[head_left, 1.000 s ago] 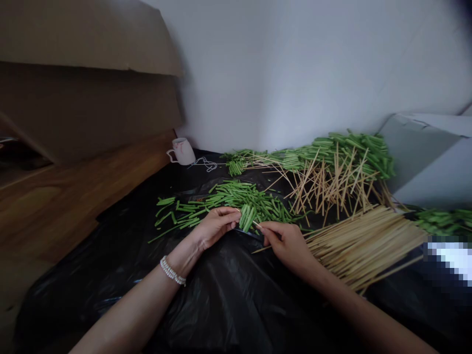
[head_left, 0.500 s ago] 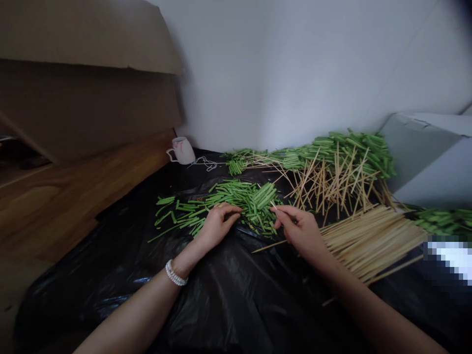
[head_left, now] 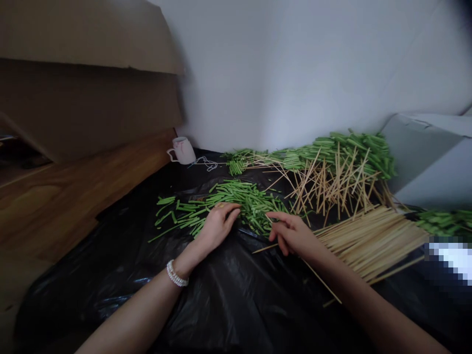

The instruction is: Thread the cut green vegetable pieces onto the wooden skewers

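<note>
both hands on loose green stems [head_left: 239, 204]; left hand [head_left: 217, 223], right hand [head_left: 291, 233] flat, bare skewers [head_left: 368, 243] beside.

Sheet [head_left: 228, 305]: black plastic, glossy, creased. On it: green stalks [head_left: 245, 204] smooth w/ slight sheen; sticks [head_left: 368, 241] pale bare wood, matt. Left of sheet: board [head_left: 73, 196] varnished wood, semi-gloss; box [head_left: 84, 98] brown cardboard, matt. At sheet's far edge: mug [head_left: 182, 150] glazed, shiny.

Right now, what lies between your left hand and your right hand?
In the head view, cut green stalks lie between the left hand and right hand, on the black plastic sheet.
</note>
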